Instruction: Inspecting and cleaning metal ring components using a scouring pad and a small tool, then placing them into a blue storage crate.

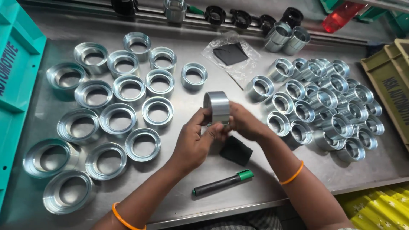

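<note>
Both my hands hold one shiny metal ring point(217, 106) on its edge above the middle of the steel table point(255, 179). My left hand point(194, 138) grips it from below and the left, my right hand point(243, 123) from the right. A small black cloth pad point(236, 151) lies on the table just under my right hand. A black marker with a green cap point(221, 183) lies in front of my hands. Each wrist wears an orange bangle.
Several metal rings stand flat in rows at the left point(123, 106); a heap of similar rings lies at the right point(328, 106). A clear plastic bag with a black pad point(230, 53) lies behind. A teal crate point(17, 76) borders the left, a yellow-green crate point(390, 81) the right.
</note>
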